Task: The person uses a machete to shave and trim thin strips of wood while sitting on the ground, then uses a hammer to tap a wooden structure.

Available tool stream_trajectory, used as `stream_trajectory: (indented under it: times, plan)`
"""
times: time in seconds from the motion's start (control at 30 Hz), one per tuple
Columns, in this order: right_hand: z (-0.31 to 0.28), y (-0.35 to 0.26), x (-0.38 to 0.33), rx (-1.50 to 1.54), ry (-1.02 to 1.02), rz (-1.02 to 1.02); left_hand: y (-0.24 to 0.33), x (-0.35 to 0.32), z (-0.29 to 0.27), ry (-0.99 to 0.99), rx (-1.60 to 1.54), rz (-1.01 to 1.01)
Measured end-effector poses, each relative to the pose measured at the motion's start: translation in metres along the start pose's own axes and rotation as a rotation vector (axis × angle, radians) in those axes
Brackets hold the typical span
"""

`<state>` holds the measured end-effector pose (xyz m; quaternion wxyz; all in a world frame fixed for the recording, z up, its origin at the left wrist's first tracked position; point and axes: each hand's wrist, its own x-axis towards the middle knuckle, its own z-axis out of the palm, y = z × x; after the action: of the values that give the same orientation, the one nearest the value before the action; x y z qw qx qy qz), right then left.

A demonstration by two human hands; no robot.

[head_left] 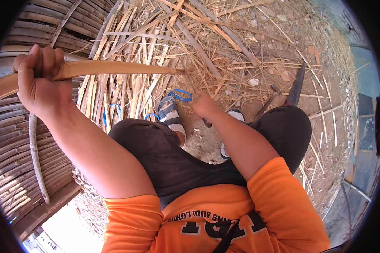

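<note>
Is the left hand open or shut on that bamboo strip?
Shut: the left hand is curled around the bamboo strip, which shows on both sides.

text: black lettering (pixel 192 228) | on: orange shirt (pixel 215 195) | rows: small above large | orientation: upside down

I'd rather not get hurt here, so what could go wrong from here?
The thin blade-like tool in your right hand is at the end of the bamboo strip; it might slip, and your left sandal is nearby. Your left hand grips the strip bare, so a splinter or sharp edge could catch your palm. Loose split strips lie beside your left foot and could slide if you step on them.
</note>
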<state>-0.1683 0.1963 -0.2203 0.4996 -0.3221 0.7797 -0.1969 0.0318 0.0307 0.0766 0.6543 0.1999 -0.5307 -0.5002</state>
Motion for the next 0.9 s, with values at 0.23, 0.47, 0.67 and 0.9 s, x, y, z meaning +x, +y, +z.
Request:
stream_trajectory:
  times: [0.23,0.47,0.67,0.9]
  plan:
    - [0.002,-0.014,0.005,0.138,0.245,-0.18,-0.004,0.006,-0.008,0.136,0.051,0.023]
    - [0.014,-0.052,-0.03,0.196,0.174,-0.45,-0.006,0.01,-0.012,0.166,0.057,0.011]
    - [0.019,0.005,0.016,-0.097,0.174,-0.137,-0.006,0.007,-0.002,0.348,0.142,0.066]
    - [0.025,-0.03,-0.012,0.079,0.188,-0.357,-0.008,0.014,-0.013,0.442,0.187,0.062]
